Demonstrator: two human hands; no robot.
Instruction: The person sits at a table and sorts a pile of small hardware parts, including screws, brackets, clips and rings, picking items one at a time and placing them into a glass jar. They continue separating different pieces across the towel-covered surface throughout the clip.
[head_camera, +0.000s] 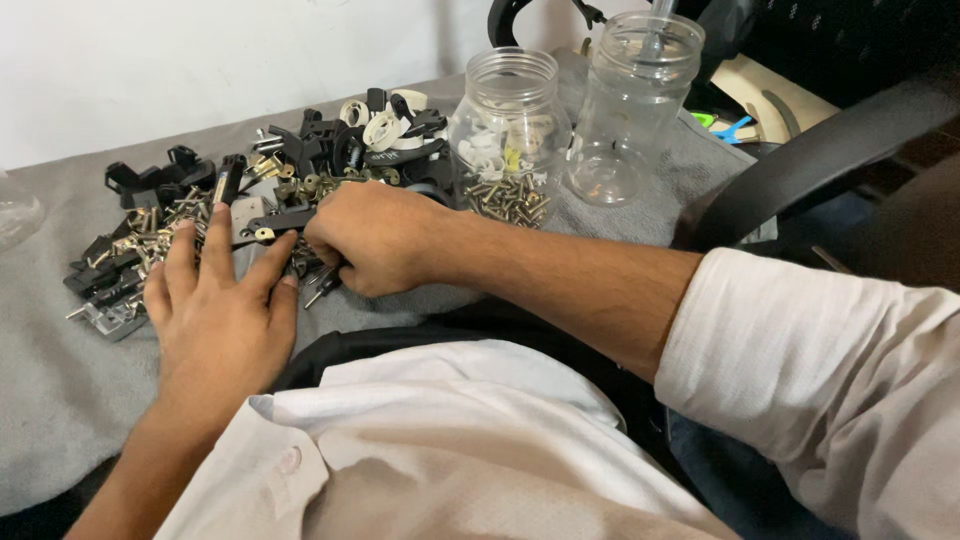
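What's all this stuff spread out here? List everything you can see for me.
Mixed hardware pile: one heap; black plastic clips, brass and silver screws; on the grey cloth, under both hands.
White plastic rings: a few, white, at the pile's far edge.
Jar with screws: one, clear, holding screws and white parts; right of the pile.
Second jar: one, clear, looks nearly empty; right of the first jar.
Grey cloth: one, covering the table.
Office chair armrest: one, black, far right.
Left hand: fingers spread flat on the pile.
Right hand: curled, picking in the pile; white sleeve.
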